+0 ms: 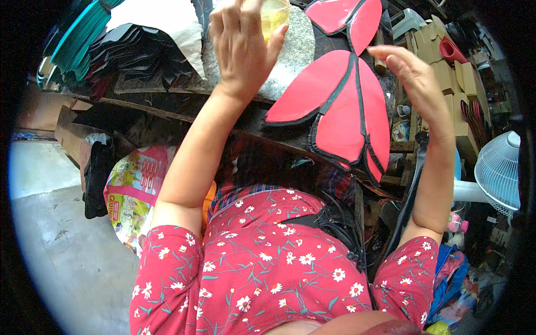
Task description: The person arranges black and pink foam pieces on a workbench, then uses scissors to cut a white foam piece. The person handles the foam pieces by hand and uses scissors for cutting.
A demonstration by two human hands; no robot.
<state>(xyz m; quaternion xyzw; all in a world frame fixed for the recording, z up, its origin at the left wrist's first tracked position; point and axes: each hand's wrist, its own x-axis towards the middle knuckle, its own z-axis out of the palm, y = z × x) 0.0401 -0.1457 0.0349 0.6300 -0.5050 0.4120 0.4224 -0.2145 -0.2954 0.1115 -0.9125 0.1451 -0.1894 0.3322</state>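
Note:
My left hand [241, 47] is raised at the top of the view, its fingers wrapped around a clear container of yellowish liquid [275, 15] above a grey stone slab [295, 53]. My right hand [414, 78] hovers with fingers apart and nothing in it, just right of red leaf-shaped pieces with black edging [340, 100] that lie across the dark workbench. More red pieces [346, 15] lie farther back. Both forearms reach up from red flowered sleeves.
A stack of dark cut sheets [139, 53] and green ones [78, 39] sits at the upper left. Cardboard shapes [452, 72] stand at the right, with a white fan [499, 167] below them. A colourful printed bag [134, 190] rests on the concrete floor [50, 223].

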